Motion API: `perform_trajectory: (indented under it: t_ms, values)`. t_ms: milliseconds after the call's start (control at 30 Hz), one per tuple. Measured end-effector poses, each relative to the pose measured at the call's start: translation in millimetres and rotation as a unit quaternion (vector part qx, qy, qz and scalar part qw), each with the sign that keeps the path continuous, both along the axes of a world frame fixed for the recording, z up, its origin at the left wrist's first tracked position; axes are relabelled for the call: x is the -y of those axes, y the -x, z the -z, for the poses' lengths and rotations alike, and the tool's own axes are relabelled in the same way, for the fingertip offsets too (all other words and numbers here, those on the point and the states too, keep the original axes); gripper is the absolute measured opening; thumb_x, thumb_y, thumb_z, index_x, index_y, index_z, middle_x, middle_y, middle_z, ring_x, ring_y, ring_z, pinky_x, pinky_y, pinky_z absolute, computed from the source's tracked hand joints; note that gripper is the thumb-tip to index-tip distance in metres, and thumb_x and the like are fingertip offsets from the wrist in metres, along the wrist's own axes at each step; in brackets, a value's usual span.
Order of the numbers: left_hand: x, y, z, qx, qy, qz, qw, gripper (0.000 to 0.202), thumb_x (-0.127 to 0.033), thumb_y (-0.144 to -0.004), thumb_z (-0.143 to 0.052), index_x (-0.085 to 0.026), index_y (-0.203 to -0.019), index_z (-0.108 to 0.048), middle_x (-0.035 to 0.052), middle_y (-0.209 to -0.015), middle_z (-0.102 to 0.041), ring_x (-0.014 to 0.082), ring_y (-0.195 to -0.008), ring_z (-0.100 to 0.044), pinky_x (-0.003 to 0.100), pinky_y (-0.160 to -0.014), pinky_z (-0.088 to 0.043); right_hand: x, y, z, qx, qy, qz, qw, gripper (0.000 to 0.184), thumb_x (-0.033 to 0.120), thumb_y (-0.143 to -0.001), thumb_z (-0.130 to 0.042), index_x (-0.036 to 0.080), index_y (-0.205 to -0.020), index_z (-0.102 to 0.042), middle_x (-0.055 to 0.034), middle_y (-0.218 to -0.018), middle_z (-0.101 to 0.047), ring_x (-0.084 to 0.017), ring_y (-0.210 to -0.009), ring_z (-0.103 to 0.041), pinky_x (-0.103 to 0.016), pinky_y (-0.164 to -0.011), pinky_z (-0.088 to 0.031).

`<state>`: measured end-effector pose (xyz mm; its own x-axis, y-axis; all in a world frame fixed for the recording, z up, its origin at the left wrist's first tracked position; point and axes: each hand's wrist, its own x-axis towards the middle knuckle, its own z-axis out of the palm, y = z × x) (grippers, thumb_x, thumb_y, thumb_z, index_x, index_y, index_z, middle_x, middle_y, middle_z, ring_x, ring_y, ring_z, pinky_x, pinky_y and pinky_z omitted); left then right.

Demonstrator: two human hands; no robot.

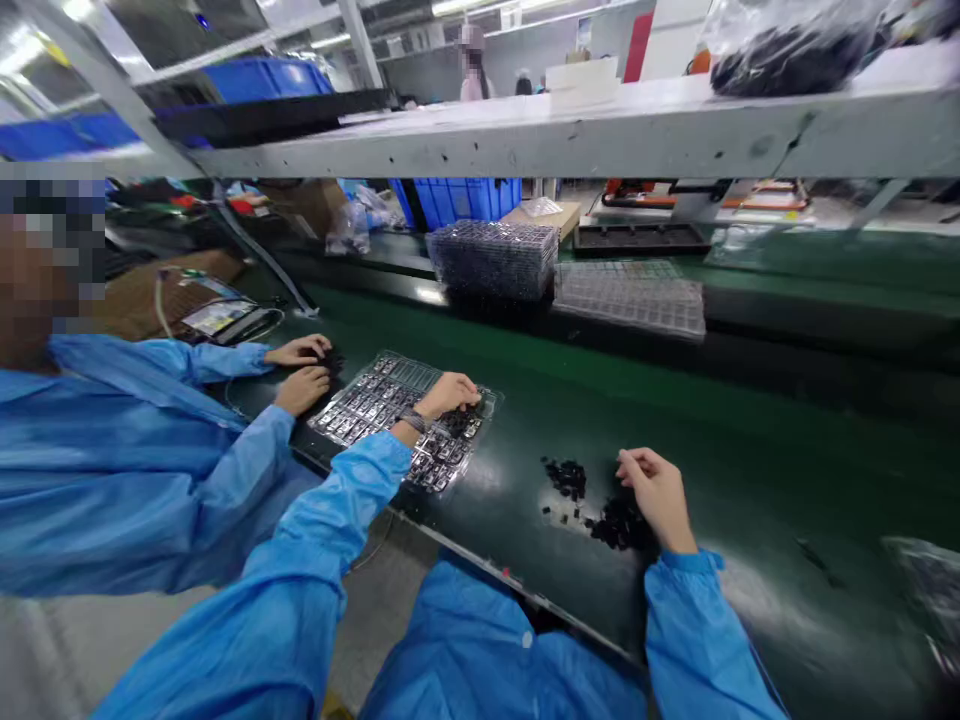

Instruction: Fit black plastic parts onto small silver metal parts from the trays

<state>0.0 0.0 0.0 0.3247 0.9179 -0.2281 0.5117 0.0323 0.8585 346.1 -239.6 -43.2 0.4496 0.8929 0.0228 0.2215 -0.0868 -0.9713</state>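
The left hand (pixel 452 393), nearer the parts tray (pixel 412 374), pinches over its far right corner; I cannot tell whether it holds anything. The tray extends leftward from this grip, near the bench's (pixel 525 420) front edge, its seemingly longer axis roughly following that edge. The right hand (pixel 660 495), pinched, contents unclear, is beside loose black pieces (pixel 619 522).

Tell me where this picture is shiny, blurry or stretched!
In the head view, pale glare lies on the green tabletop beside the tray and right sleeve; the black pieces near the right hand look soft; the clear plastic at the right edge looks stretched.
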Motion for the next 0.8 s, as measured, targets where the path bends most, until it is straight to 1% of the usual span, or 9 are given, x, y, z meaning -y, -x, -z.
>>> perform_trajectory:
  t_ms: [133, 267, 400, 467, 567, 633, 700, 800]
  values:
    - [1, -11, 2.3, 0.006, -0.001, 0.015, 1.000, 0.031, -0.027, -0.063, -0.089, -0.014, -0.069, -0.061, 0.0017, -0.058, -0.067, 0.0100, -0.044, -0.053, 0.022, -0.048, -0.039, -3, 0, -4.7, 0.000, -0.001, 0.013, 1.000, 0.055, 0.071, -0.079, -0.069, 0.016, -0.077, -0.068, -0.0052, -0.062, -0.067, -0.018, -0.054, -0.062, -0.029, -0.056, -0.051]
    - [4, -7, 2.0, 0.000, 0.006, 0.029, 1.000, 0.032, -0.031, -0.061, -0.090, -0.014, -0.071, -0.064, 0.0028, -0.061, -0.069, 0.0108, -0.047, -0.055, 0.023, -0.050, -0.041, -2, 3, -10.1, -0.005, -0.011, 0.016, 1.000, 0.056, 0.072, -0.079, -0.068, 0.017, -0.076, -0.066, -0.0048, -0.060, -0.066, -0.018, -0.054, -0.060, -0.029, -0.054, -0.049]
    - [6, -4, 7.9, -0.030, 0.006, 0.051, 0.998, 0.034, -0.035, -0.060, -0.088, -0.014, -0.073, -0.065, 0.0023, -0.061, -0.069, 0.0124, -0.048, -0.055, 0.025, -0.052, -0.041, 0, 6, -14.0, 0.020, -0.012, 0.023, 0.999, 0.052, 0.069, -0.084, -0.064, 0.018, -0.077, -0.065, -0.0045, -0.062, -0.066, -0.018, -0.057, -0.060, -0.028, -0.057, -0.048]
    - [5, -5, 11.9, -0.059, -0.022, 0.056, 0.996, 0.032, -0.038, -0.063, -0.086, -0.015, -0.074, -0.067, 0.0023, -0.061, -0.069, 0.0141, -0.051, -0.057, 0.025, -0.054, -0.042, 1, 6, -14.7, 0.037, -0.010, 0.022, 0.999, 0.050, 0.068, -0.085, -0.062, 0.018, -0.076, -0.064, -0.0044, -0.062, -0.066, -0.018, -0.057, -0.060, -0.028, -0.058, -0.047]
    - [1, -6, 14.8, -0.123, -0.091, 0.062, 0.986, 0.029, -0.040, -0.066, -0.083, -0.015, -0.074, -0.071, 0.0043, -0.064, -0.071, 0.0182, -0.062, -0.064, 0.026, -0.060, -0.043, 1, 5, -14.1, 0.069, 0.008, 0.015, 0.997, 0.042, 0.060, -0.087, -0.060, 0.019, -0.076, -0.063, -0.0043, -0.062, -0.066, -0.018, -0.058, -0.060, -0.028, -0.059, -0.045]
    - [-1, -7, 13.6, -0.161, -0.120, 0.074, 0.977, 0.029, -0.044, -0.068, -0.081, -0.016, -0.073, -0.074, 0.0055, -0.066, -0.073, 0.0206, -0.067, -0.066, 0.027, -0.062, -0.043, 1, 4, -13.1, 0.106, 0.024, 0.012, 0.994, 0.035, 0.052, -0.088, -0.058, 0.020, -0.076, -0.063, -0.0039, -0.064, -0.067, -0.018, -0.059, -0.060, -0.028, -0.061, -0.044]
    - [0, -8, 10.5, -0.184, -0.136, 0.092, 0.969, 0.031, -0.047, -0.072, -0.077, -0.017, -0.074, -0.076, 0.0067, -0.071, -0.075, 0.0229, -0.071, -0.068, 0.028, -0.064, -0.045, 1, 3, -12.2, 0.143, 0.037, 0.011, 0.989, 0.029, 0.046, -0.088, -0.056, 0.021, -0.075, -0.063, -0.0033, -0.065, -0.067, -0.018, -0.060, -0.060, -0.028, -0.062, -0.043]
    - [4, -9, 5.2, -0.221, -0.192, 0.115, 0.949, 0.031, -0.047, -0.082, -0.067, -0.019, -0.080, -0.080, 0.0091, -0.086, -0.080, 0.0268, -0.083, -0.072, 0.031, -0.074, -0.049, 2, -2, -11.5, 0.179, 0.057, 0.018, 0.982, 0.024, 0.040, -0.087, -0.055, 0.021, -0.075, -0.063, -0.0030, -0.067, -0.068, -0.018, -0.062, -0.061, -0.028, -0.062, -0.042]
